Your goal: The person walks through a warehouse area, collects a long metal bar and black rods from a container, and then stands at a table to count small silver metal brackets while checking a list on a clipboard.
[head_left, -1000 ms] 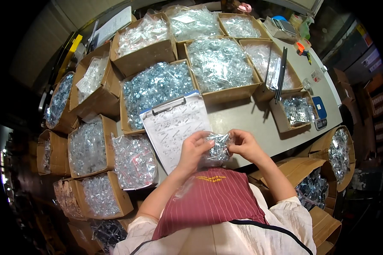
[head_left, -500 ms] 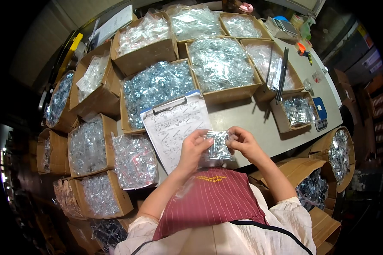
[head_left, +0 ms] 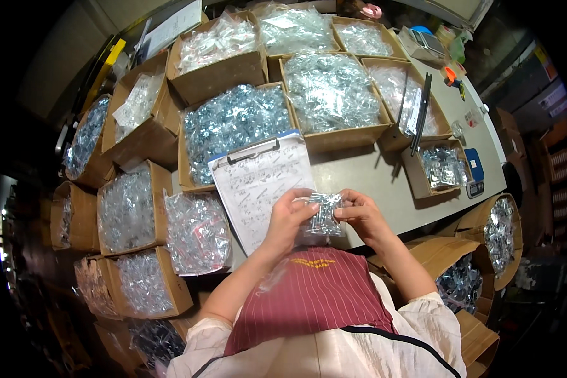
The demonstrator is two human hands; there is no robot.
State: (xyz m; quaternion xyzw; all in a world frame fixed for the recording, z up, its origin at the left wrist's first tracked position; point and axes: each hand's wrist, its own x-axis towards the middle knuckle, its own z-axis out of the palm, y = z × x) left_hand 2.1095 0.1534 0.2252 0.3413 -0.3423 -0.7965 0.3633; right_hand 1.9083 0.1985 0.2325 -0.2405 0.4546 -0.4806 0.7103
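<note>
Both your hands are still pinched on the small clear bag of metal parts (head_left: 322, 215): left hand (head_left: 288, 218) on its left edge, right hand (head_left: 361, 215) on its right, held near your chest above the surface (head_left: 372, 176). Since a second ago it's barely moved. Clipboard (head_left: 261, 183) sits just left, parts boxes (head_left: 233, 126) beyond.

A clipboard (head_left: 261, 183) lies on the table (head_left: 372, 176), boxes of hardware (head_left: 233, 123) behind it. More boxes (head_left: 129, 205) stand left.
</note>
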